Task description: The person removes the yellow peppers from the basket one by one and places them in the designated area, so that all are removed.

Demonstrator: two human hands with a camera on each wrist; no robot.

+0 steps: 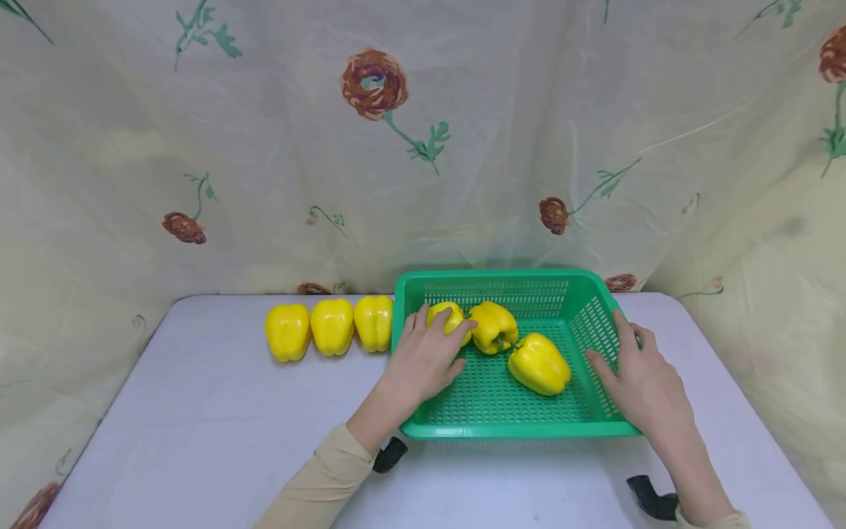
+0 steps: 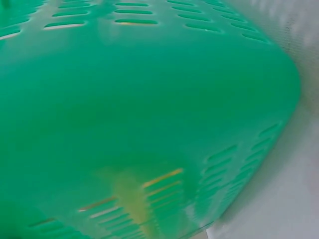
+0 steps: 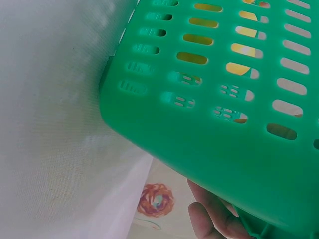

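A green plastic basket (image 1: 522, 430) stands on the table with three yellow bell peppers inside. My left hand (image 1: 426, 356) reaches over its left side, fingers spread across the leftmost pepper (image 1: 451, 314) and partly covering it. Next to that lie a middle pepper (image 1: 494, 327) and another pepper (image 1: 540, 365) nearer the front. At the right rim my right hand (image 1: 644, 382) grips the basket, thumb inside and fingers over the outside. Those fingers (image 3: 214, 214) show beside the rim in the right wrist view. Only the basket wall (image 2: 149, 99) fills most of the left wrist view.
Three more yellow peppers (image 1: 333, 327) stand in a row on the white table (image 1: 218, 419), left of the basket. A flowered cloth (image 1: 277, 147) hangs behind the table. Black curved pieces (image 1: 651, 499) sit by both wrists.
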